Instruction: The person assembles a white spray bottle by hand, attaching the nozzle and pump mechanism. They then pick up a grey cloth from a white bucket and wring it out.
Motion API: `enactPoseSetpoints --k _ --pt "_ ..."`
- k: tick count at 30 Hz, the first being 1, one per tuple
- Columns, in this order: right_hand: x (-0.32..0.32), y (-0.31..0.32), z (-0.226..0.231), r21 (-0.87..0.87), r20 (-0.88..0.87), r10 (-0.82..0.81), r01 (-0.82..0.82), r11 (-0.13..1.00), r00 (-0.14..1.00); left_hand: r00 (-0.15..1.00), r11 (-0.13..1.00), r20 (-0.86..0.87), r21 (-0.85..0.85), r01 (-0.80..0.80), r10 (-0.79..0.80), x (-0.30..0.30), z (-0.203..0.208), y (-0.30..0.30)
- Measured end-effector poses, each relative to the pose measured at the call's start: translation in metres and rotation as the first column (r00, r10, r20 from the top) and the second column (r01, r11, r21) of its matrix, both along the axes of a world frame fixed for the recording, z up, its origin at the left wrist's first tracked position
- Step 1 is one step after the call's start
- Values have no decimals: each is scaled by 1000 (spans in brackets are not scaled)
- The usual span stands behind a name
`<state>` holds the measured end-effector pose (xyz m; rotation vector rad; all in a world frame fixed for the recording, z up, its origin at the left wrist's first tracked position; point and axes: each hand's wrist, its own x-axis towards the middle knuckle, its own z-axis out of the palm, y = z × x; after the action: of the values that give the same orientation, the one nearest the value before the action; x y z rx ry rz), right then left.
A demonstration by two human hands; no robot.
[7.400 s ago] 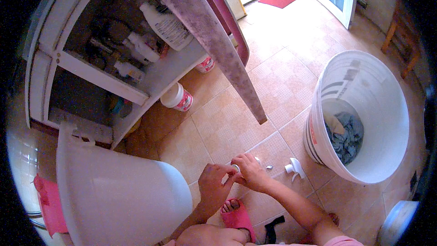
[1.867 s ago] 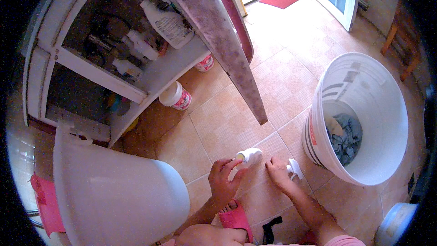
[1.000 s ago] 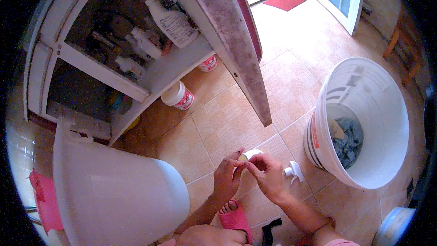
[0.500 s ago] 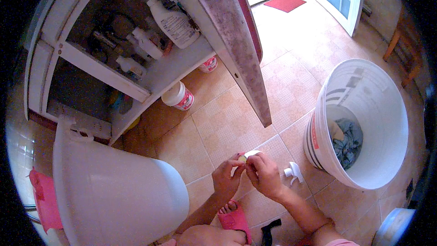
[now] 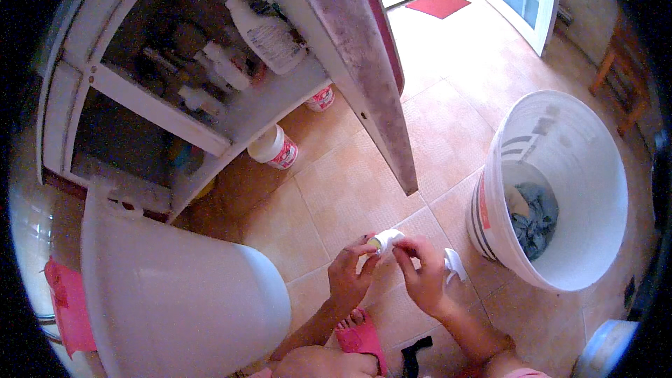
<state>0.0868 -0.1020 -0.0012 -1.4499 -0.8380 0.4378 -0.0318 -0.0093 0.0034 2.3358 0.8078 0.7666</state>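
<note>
head view: the biggest thing is an old white cupboard on the left, with its door open and a row of bottles inside. next to it, low on the left, is a big pale tub. on the right a tall white bucket stands on the tan tile floor, with gray-blue cloth down at the bottom.

the two bare hands are in the lower middle. the left hand has its thumb and fingers around one end of a small white bottle. the right hand is bent, with its thumb and finger tips close together, right by the other end. i can't tell if those tips touch the bottle or pinch something tiny.

the small bottle is between the hands and lies on a slant. it is shiny, smooth and plain white, with a round, fat body. the end by the left fingers shows a round spot of yellow-green. i can't tell if it touches the floor.

smallest of all is a white spray top just right of the right hand, part of it hidden behind that hand.
</note>
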Motion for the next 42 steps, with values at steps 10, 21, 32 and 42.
enactPoseSetpoints --k 10,21,32,42 --pt "0 7 5 -54 -126 137 -145 988 982 996 999 -93 -50 -5 1 5 18 -2" --pt "19 16 -2 -13 424 221 -238 971 878 997 999 -62 1 35 -35 2 15 1" --pt "14 15 -34 256 521 20 -179 950 853 994 999 -108 -9 31 -32 3 21 3" --pt "0 -5 -43 91 226 36 -58 994 973 974 977 -217 189 103 -61 10 31 12"
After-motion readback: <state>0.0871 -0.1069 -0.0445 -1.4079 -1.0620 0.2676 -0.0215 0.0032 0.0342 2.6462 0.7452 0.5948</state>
